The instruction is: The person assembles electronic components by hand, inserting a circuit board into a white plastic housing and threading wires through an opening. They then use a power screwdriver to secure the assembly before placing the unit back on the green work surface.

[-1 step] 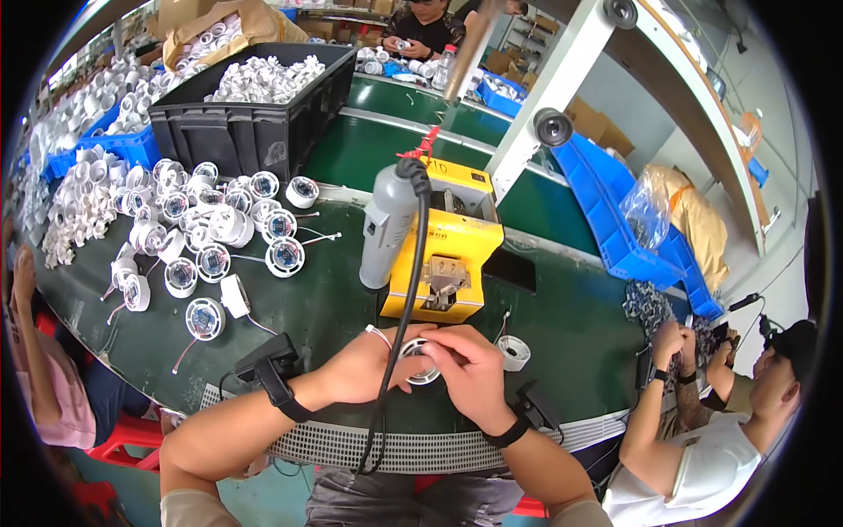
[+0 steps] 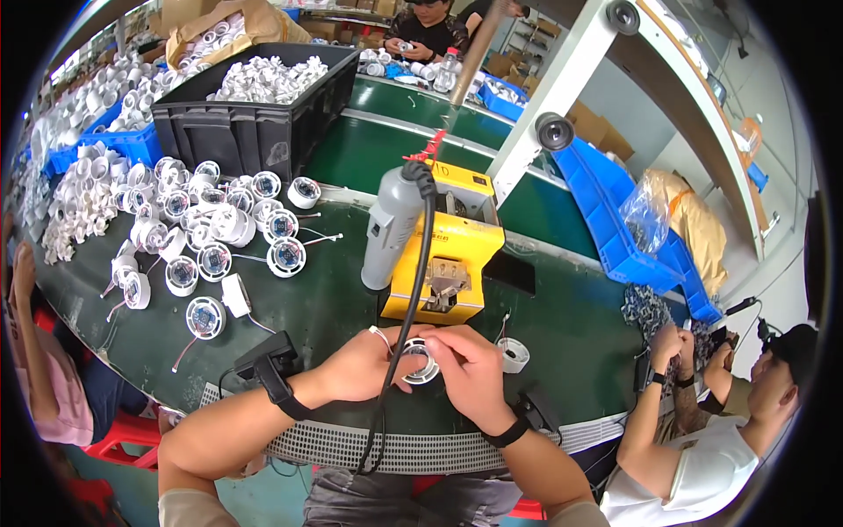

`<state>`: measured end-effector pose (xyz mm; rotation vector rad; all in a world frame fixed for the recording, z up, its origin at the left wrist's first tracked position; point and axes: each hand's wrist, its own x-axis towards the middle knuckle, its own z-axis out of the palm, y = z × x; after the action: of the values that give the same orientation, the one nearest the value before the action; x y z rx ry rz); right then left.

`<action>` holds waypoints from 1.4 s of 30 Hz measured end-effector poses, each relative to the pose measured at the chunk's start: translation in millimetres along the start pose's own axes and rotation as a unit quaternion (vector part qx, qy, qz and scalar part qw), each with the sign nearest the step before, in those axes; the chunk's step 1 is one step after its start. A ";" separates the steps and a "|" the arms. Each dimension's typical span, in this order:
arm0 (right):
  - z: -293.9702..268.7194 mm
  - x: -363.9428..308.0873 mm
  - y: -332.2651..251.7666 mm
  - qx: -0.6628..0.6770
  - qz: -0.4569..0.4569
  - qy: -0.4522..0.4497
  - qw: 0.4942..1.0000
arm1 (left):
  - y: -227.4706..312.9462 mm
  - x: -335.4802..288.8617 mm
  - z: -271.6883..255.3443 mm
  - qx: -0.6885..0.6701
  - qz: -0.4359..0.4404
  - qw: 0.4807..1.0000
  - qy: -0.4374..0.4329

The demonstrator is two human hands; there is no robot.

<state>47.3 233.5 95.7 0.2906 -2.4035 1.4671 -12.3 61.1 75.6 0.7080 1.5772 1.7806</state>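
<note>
A round white plastic housing (image 2: 425, 372) with a circuit board inside sits between my hands, just in front of the yellow machine. My left hand (image 2: 362, 365) is closed on its left side, and a white wire connector sticks up by that hand's fingers. From the right, my right hand (image 2: 472, 371) grips the housing's edge with bent fingers and thumb. Fingers hide part of the rim. Another white housing (image 2: 515, 355) with a wire stands just right of my right hand. A black cable (image 2: 406, 325) hangs down across my left hand's fingertips.
The yellow machine (image 2: 448, 255) and a hanging grey electric screwdriver (image 2: 392, 224) are straight ahead. Several white housings (image 2: 213, 262) lie at left, before a black crate (image 2: 219, 140). Blue bins (image 2: 606, 220) stand at right. Co-workers sit left, right (image 2: 702, 457) and across (image 2: 430, 31).
My right fingers and thumb have shifted slightly on the housing, so more of its face shows. The rest of the view has barely moved.
</note>
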 end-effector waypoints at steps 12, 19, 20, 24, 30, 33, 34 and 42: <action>61.7 76.1 -23.7 -0.023 -0.192 0.108 0.975 | 2.2 -6.5 -1.1 -0.124 -0.050 0.990 0.040; 11.0 87.8 -37.1 0.186 -0.170 0.259 0.932 | -7.4 -0.7 1.6 -0.110 -0.106 0.986 0.067; 9.4 90.0 -34.4 0.185 -0.170 0.259 0.933 | -7.7 -1.1 1.8 -0.106 -0.106 0.986 0.068; 11.5 94.2 -30.4 0.163 -0.129 0.273 0.939 | -6.4 -1.9 0.1 -0.100 -0.118 0.986 0.066; 14.4 96.2 -28.9 0.178 -0.129 0.278 0.935 | -7.4 -1.7 -1.0 -0.100 -0.115 0.986 0.072; 14.5 96.0 -30.3 0.181 -0.130 0.292 0.930 | -7.2 -1.3 0.3 -0.111 -0.114 0.985 0.070; 15.4 96.4 -30.8 0.192 -0.120 0.285 0.931 | -6.8 -1.2 0.7 -0.110 -0.115 0.985 0.070; 15.4 92.4 -30.2 0.194 -0.105 0.250 0.943 | -11.5 -0.2 4.1 -0.110 -0.113 0.981 0.115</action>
<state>-31.2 204.9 147.7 0.2182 -1.6318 1.6634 -7.8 64.3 64.8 0.2148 1.5056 1.8764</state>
